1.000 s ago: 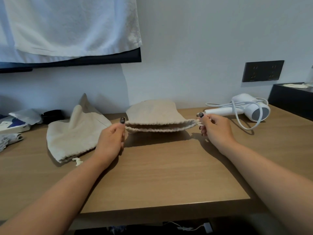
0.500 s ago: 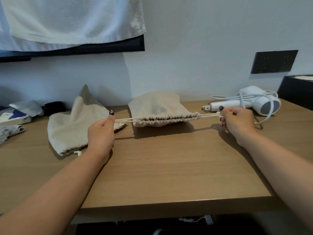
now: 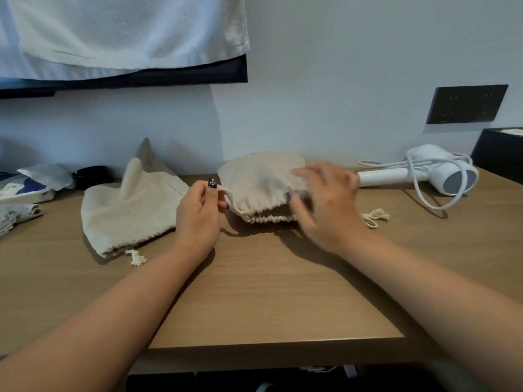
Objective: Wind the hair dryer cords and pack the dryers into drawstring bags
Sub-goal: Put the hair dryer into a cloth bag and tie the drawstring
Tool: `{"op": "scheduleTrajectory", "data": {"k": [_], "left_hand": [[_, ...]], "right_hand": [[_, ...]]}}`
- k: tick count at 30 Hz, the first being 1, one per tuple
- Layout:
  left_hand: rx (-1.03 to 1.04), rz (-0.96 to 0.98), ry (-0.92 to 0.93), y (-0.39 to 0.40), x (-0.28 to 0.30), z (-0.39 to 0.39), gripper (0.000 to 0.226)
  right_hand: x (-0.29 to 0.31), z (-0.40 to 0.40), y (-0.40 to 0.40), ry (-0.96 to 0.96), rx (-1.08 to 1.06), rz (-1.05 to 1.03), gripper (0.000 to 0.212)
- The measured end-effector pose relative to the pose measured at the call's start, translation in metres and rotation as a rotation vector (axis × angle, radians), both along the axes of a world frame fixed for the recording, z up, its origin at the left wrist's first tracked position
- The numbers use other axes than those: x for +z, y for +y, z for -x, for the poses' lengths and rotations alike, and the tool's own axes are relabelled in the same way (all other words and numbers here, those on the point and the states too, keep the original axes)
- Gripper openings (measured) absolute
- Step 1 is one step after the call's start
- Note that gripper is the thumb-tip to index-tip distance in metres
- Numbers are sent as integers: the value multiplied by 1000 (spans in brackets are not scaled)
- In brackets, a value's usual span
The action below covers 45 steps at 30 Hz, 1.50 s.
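A filled beige drawstring bag (image 3: 256,183) lies at the back middle of the wooden desk (image 3: 268,292), its gathered mouth facing me. My left hand (image 3: 198,216) pinches the drawstring at the bag's left corner. My right hand (image 3: 328,202) is blurred, fingers spread, over the bag's right side; whether it grips the cloth is unclear. The right drawstring's frayed end (image 3: 375,216) lies loose on the desk. A second beige bag (image 3: 130,210) lies at the left. A white hair dryer (image 3: 430,172) with its cord looped around it rests at the right.
A black socket plate (image 3: 465,104) is on the wall above the dryer, and a black box (image 3: 501,154) stands at the far right. White towels (image 3: 119,32) hang over a dark shelf. Small packets and a dark item (image 3: 36,183) sit at the left.
My right hand has let go of the right drawstring and moved left onto the bag. My left hand has come in close to the bag's left corner. The cinched mouth has slackened a little.
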State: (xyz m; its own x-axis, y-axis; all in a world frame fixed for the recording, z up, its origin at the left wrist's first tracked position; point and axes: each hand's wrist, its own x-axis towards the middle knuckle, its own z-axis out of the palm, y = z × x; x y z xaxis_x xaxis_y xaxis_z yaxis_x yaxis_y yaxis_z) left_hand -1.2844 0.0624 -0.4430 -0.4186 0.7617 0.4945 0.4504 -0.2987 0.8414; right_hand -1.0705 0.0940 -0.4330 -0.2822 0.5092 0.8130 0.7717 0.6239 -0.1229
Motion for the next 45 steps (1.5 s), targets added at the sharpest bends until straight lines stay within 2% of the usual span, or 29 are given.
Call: {"op": "scheduleTrajectory", "data": {"k": [2, 5, 9, 12, 15, 20, 24, 27, 29, 34, 36, 41, 43, 45], "left_hand": [[24, -9, -113, 11, 3, -5, 33], [20, 8, -388, 22, 9, -9, 38], [-70, 52, -532, 27, 11, -6, 40], [-239, 14, -701, 22, 23, -1, 36], [-374, 67, -721, 15, 34, -1, 40], [-355, 149, -498, 10, 29, -5, 44], [-314, 156, -105, 8, 27, -4, 41], [-349, 175, 99, 7, 24, -7, 37], [-305, 185, 163, 9, 24, -6, 36], [-50, 165, 252, 13, 27, 10, 15], [-119, 198, 302, 9, 25, 9, 17], [-281, 336, 664, -1, 19, -10, 38], [-339, 306, 669, -1, 18, -11, 36], [-420, 225, 567, -2, 17, -10, 42]], "right_hand": [[-7, 27, -1, -154, 65, 38, 42], [-11, 51, 4, -236, 156, 39, 42], [-13, 59, 14, -255, 184, -17, 42], [-14, 61, 17, -217, 174, -66, 36], [-12, 63, 22, -146, 180, -85, 25], [-16, 61, 23, -212, 179, -110, 25], [-16, 47, 26, -276, 213, -262, 24], [-14, 29, 32, -316, 243, -328, 24], [-13, 21, 36, -346, 254, -328, 24], [-13, 4, 47, -324, 226, -292, 21], [-12, 3, 47, -323, 224, -287, 20], [-11, 6, 38, -330, 227, -290, 20], [-11, 7, 35, -326, 222, -286, 20], [-11, 8, 33, -324, 223, -272, 20]]}}
